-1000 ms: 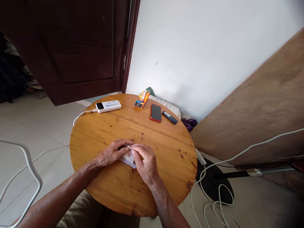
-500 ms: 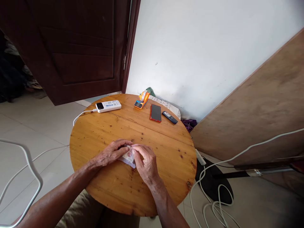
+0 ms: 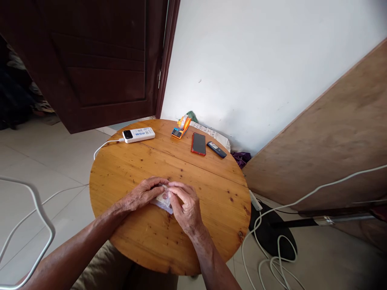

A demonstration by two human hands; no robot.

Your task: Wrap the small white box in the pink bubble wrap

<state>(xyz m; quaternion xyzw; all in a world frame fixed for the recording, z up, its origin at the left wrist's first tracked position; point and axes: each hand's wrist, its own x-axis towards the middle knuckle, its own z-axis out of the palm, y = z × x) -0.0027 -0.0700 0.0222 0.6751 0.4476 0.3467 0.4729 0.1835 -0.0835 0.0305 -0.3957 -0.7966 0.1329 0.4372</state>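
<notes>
A small, flat plastic packet (image 3: 163,201), whitish with a pinkish mark, lies near the middle of the round wooden table (image 3: 121,173). My left hand (image 3: 145,194) is closed on its left and upper side, thumb on top. From the right, my right hand (image 3: 186,205) pinches the packet's upper right edge between thumb and curled fingers. The fingertips of both hands meet at the packet's top and hide part of it.
Toward the table's far side are a white power bank (image 3: 139,135) with a cable, an orange tape dispenser (image 3: 181,127), a red-edged phone (image 3: 198,144) and a dark blue device (image 3: 216,149). White cables (image 3: 281,257) loop over the floor at right.
My hands hold nearly the same pose on the packet. The packet's lower edge looks slightly flatter. The whole view has shifted very slightly.
</notes>
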